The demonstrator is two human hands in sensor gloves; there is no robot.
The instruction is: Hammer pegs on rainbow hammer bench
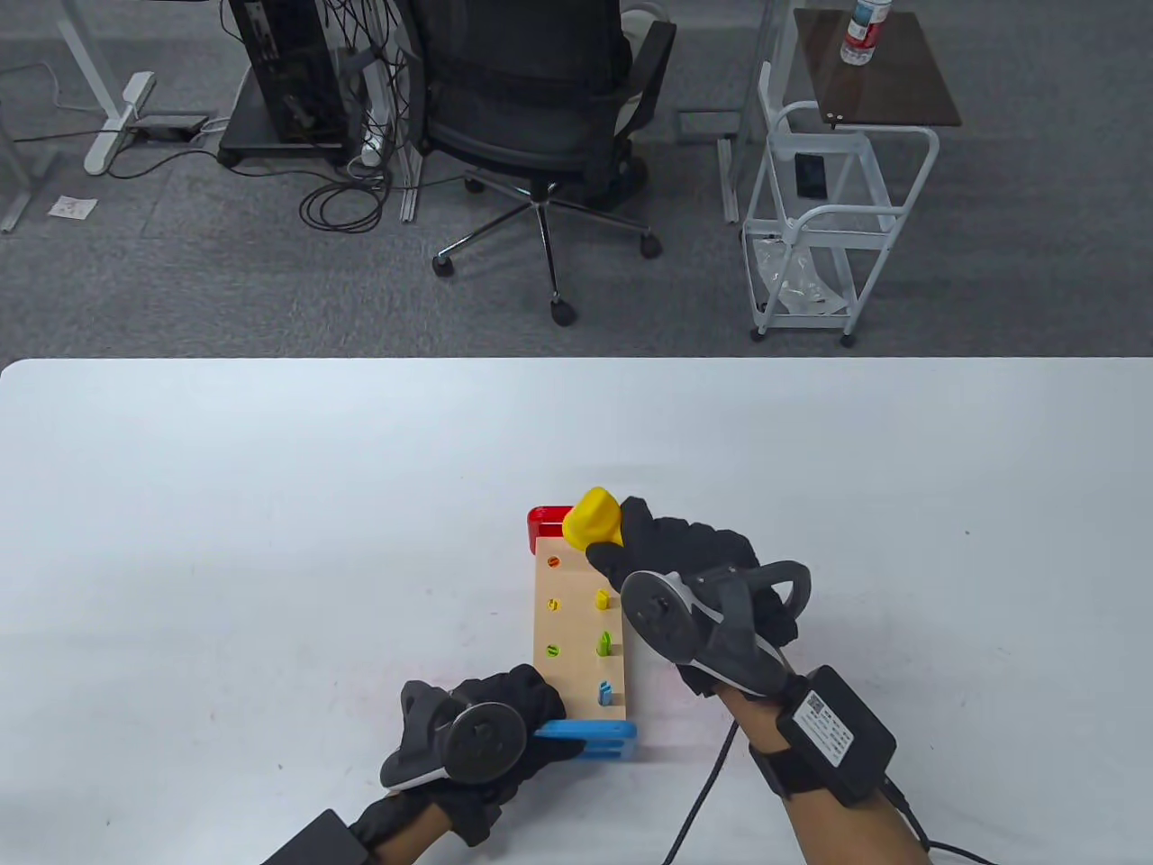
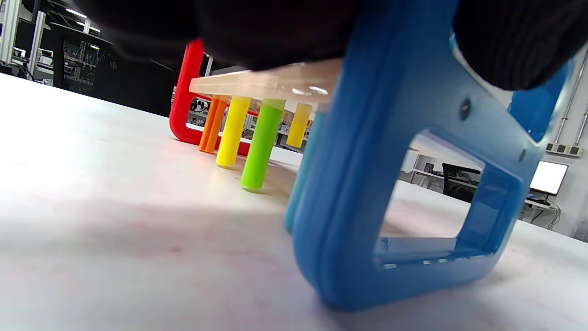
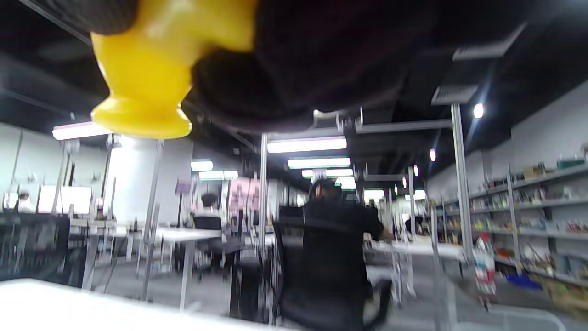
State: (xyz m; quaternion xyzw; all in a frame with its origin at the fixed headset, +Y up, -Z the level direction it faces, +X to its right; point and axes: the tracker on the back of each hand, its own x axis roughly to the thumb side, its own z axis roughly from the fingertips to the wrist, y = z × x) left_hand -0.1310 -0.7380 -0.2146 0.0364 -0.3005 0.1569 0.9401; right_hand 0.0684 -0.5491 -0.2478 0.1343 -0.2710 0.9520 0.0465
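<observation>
I am looking down on a white table (image 1: 270,505) that is filling the near half of the view; beyond its far edge lie grey carpet, a black office chair (image 1: 540,117), a white cart (image 1: 829,216) and a small brown side table (image 1: 878,68) with a bottle on it. The rainbow hammer bench (image 1: 581,631) is sitting near the near edge, just right of centre, its long axis running near to far, red end (image 1: 545,525) far and blue end (image 1: 585,734) near. Pegs (image 2: 262,147) are hanging below the board, some reaching the tabletop. My left hand (image 1: 486,734) is gripping the blue end. My right hand (image 1: 694,577) is closing its fingers around the yellow hammer (image 1: 594,518), whose head is hovering over the far end. Bare tabletop is stretching wide to the left, right and far side.
</observation>
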